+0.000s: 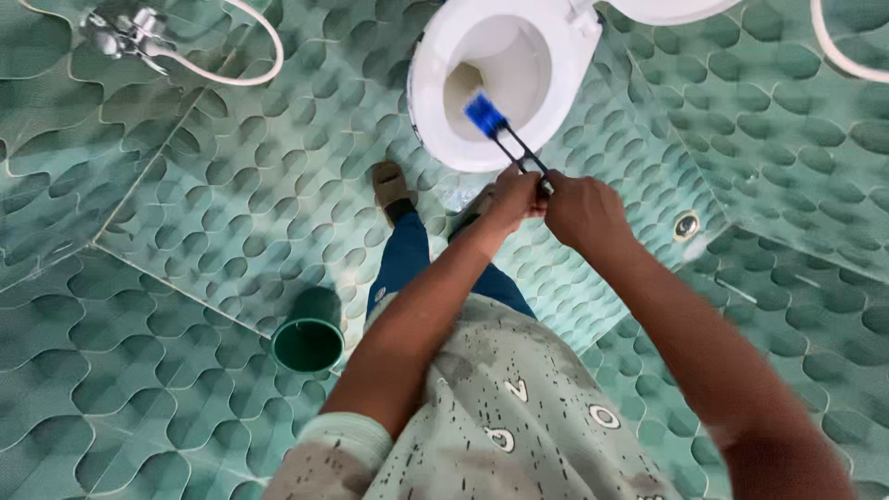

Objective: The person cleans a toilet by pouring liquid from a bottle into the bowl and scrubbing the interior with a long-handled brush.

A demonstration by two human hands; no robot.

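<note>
Both hands [546, 199] on brush [505, 139], head up-left into toilet bowl [435, 93].

The toilet bowl [505, 79] sits at the upper middle of the frame. A brush [505, 137] reaches over its near rim, the handle running down to the left hand [512, 199] and right hand [582, 208], side by side below it. A cup [308, 331] stands on the floor [185, 231] at lower left; a tap [130, 32] is at the upper left corner, a drain [686, 224] at right.
</note>
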